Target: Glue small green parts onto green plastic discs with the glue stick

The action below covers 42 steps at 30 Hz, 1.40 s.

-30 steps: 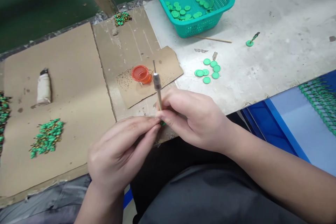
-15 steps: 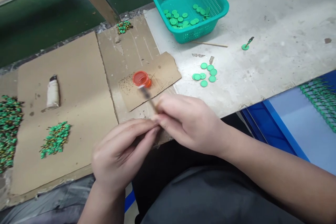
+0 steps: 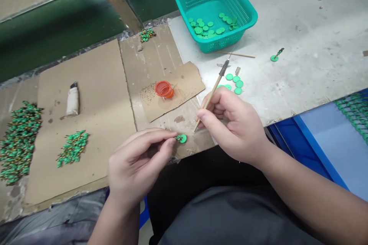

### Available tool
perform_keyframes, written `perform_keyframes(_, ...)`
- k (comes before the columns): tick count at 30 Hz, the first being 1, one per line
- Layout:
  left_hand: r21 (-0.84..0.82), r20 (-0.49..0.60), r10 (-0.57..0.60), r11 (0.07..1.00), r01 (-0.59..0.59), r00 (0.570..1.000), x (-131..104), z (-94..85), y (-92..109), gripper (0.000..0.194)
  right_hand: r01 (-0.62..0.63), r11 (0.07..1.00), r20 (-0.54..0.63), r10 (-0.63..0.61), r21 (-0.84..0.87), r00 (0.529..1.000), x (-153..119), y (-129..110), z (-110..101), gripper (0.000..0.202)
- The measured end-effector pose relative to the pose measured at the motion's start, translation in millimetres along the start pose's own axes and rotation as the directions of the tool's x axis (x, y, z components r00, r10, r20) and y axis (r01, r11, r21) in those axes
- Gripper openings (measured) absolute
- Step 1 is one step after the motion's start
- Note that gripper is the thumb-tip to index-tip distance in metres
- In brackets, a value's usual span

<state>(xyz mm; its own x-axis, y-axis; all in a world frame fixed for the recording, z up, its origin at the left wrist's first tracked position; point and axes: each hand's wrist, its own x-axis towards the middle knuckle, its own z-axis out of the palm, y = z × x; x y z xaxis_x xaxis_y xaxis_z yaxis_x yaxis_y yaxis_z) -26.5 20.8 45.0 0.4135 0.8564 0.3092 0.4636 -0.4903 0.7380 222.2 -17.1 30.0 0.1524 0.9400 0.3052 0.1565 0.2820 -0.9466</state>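
Between the thumb and fingertips of my left hand [image 3: 136,160] is a small green figure on a round green base [image 3: 183,138]; the fingers hide part of it. My right hand [image 3: 237,128] holds a thin wooden stick tool [image 3: 213,95] with a dark wrapped end and a fine needle-like tip, pointing up and away. The tool's bare lower end is near the figure, apart from it. Ahead of my hands, a small red-orange cup [image 3: 164,89] with liquid stands on a cardboard scrap [image 3: 188,74]. Several loose green discs [image 3: 239,84] lie beyond my right hand.
A teal basket [image 3: 224,43] at the back holds several green discs. To its right, one disc [image 3: 274,58] carries a small upright piece. Piles of tiny green parts [image 3: 21,141] and a white bottle with a dark top [image 3: 73,99] are at left. Another wooden stick [image 3: 241,55] lies by the basket.
My right hand has moved right, away from my left. The stick tool has swung from pointing at the cup to pointing up and right. The green figure now shows at my left fingertips.
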Motion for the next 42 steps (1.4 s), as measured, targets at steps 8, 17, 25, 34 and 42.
perform_keyframes(8,-0.156,0.024,-0.104,0.982,0.107,0.994,6,-7.4,6,0.012,-0.042,0.998,0.025,0.043,-0.040,0.999,-1,-1,-2,0.018)
perform_keyframes(17,-0.008,0.040,0.081,0.997,-0.080,0.996,14,-19.4,12,0.013,-0.047,0.999,0.023,0.047,0.003,0.999,-4,-1,-2,0.016)
perform_keyframes(25,0.066,0.094,0.207,0.975,-0.214,0.974,7,-9.1,-6,0.014,0.214,0.956,0.181,-0.178,-0.201,0.967,-2,-1,-2,0.010)
perform_keyframes(34,0.011,0.089,0.156,0.987,-0.158,0.984,6,-8.6,-7,0.029,0.251,0.948,0.257,-0.196,-0.198,0.946,7,0,11,0.015)
perform_keyframes(42,0.038,0.076,0.125,0.991,-0.128,0.989,3,-8.4,-7,0.029,0.254,0.954,0.294,-0.199,-0.160,0.935,6,2,13,0.014)
